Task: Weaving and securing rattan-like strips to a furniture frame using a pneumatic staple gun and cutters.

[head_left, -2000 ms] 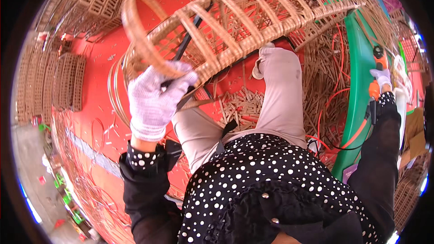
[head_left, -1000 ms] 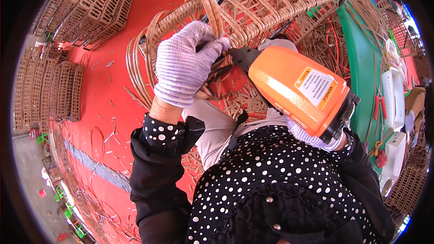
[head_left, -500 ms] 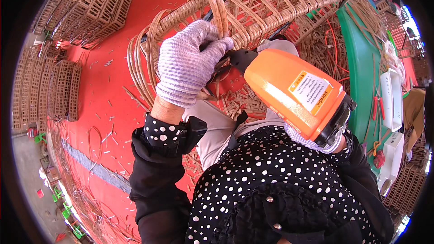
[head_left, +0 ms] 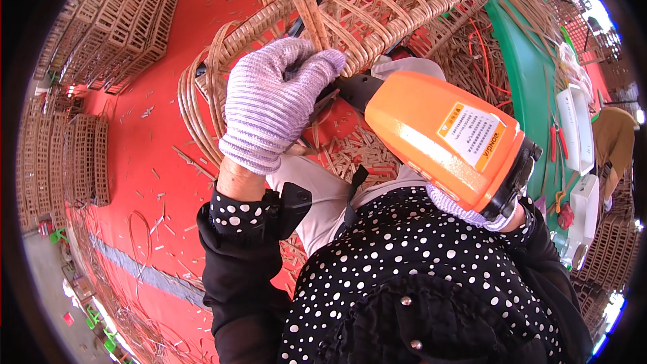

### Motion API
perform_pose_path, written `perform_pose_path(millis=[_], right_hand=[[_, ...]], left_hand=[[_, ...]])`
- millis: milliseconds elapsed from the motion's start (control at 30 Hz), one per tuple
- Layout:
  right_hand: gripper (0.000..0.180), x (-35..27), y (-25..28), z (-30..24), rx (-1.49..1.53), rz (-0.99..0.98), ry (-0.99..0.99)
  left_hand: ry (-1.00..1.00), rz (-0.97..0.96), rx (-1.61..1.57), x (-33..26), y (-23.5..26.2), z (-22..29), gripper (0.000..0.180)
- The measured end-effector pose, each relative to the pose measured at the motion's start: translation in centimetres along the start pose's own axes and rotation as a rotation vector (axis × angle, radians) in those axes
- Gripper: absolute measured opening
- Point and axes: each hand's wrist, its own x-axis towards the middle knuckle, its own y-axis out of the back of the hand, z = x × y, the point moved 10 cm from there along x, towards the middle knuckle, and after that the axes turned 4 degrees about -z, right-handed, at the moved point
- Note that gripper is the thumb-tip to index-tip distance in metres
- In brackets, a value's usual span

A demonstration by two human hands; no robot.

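Note:
My left hand (head_left: 273, 104), in a white knitted glove, is closed around a thick cane rib of a woven rattan frame (head_left: 377, 7) that rests over my lap. An orange power tool (head_left: 445, 138) points its dark nose at the spot just beside those fingers. My right hand (head_left: 465, 212), also gloved, grips the tool from below and is mostly hidden under its body. Short cane offcuts (head_left: 360, 155) lie on my trousers under the tool.
Stacked woven panels (head_left: 114, 34) lie on the red floor to the left and far left. Coiled cane loops (head_left: 199, 94) sit beside my left hand. A green bench (head_left: 532, 87) on the right carries white trays (head_left: 573, 121), red-handled pliers and loose orange cord.
Two seconds ago my right hand was out at the green bench; it came back holding the orange tool, whose nose has since stayed at the cane beside my left hand.

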Motion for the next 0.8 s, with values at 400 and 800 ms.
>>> perform_pose_path(millis=[400, 800], right_hand=[[0.041, 0.9, 0.3, -1.8, -0.116, 0.037, 0.015], [0.038, 1.1, 3.6, -0.3, 0.056, 0.178, -0.158]], left_hand=[[-0.104, -0.012, 0.009, -0.1, 0.0, 1.0, 0.023], [-0.149, -0.003, 0.217, -1.1, -0.6, 1.0, 0.023]])
